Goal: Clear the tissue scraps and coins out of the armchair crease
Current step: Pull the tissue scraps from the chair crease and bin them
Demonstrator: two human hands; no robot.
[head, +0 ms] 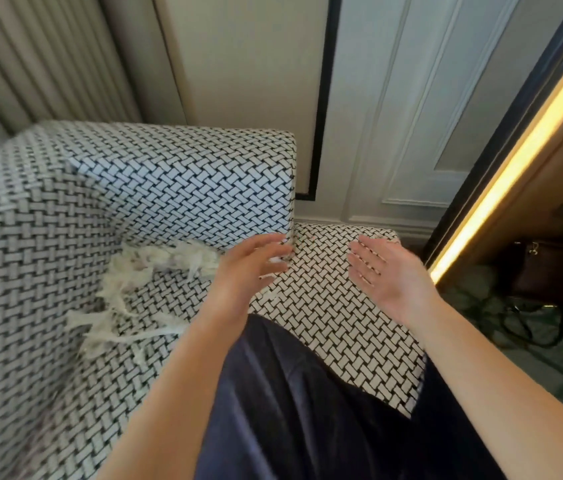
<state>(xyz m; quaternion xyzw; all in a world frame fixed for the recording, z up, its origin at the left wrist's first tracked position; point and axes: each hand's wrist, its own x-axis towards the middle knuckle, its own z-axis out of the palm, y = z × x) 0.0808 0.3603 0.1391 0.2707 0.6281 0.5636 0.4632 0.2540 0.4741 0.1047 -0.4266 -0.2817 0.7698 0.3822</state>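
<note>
While tissue scraps [155,268] lie centre-left in the armchair [169,174] crease, my left hand [252,268] and right hand [384,271] hover released, empty.

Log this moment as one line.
left hand: open | right hand: open, empty | tissue scraps: in armchair crease, beside left hand | coins: not visible

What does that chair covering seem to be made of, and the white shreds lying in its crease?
The armchair looks upholstered in matte woven fabric: a black-and-white basketweave pattern with no shine. The tissue scraps look like thin, soft paper, torn into wispy, frayed white strips; motion blur hides any finer texture.
</note>
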